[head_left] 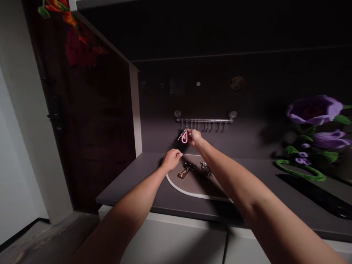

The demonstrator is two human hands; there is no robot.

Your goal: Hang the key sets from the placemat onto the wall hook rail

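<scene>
My right hand (194, 136) is closed on a keychain with a pink loop (184, 138). Metal keys (180, 135) hang beside the loop, just under the left end of a clear hook rail (205, 120) on the back wall. Whether the keychain touches a hook cannot be made out. Lower and to the left, my left hand (172, 158) hovers over the edge of a mat with a white rim (187, 193), its fingers curled together and nothing visible in them. On that mat lie several dark keys and trinkets (192, 168), partly in shadow, including a brownish tag (182, 174).
Purple felt-like flowers (315, 110) and a green ring (299, 172) stand on the right of the grey counter (129, 181), near a long black object (316, 194). An overhead cabinet (220, 29) hangs above. At left is a dark door (96, 128).
</scene>
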